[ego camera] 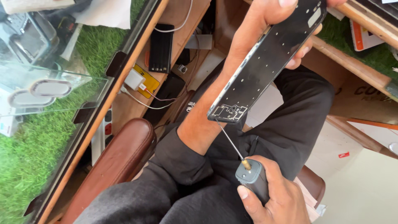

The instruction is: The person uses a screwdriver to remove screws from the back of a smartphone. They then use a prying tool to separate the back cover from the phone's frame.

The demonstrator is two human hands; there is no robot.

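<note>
phone frame above screwdriver, armrest to their left

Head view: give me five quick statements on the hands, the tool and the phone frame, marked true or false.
1. The left hand holds a dark phone frame up in the air. True.
2. The right hand has its grip on a hammer. False: it holds a grey powered screwdriver with a thin bit.
3. The bit's tip meets the lower end of the phone frame. True.
4. The phone frame lies flat on the glass shelf. False: it is raised over the person's lap, apart from the shelf.
5. The person's sleeves are white. False: they are dark grey, the left one pushed up the forearm.
</note>
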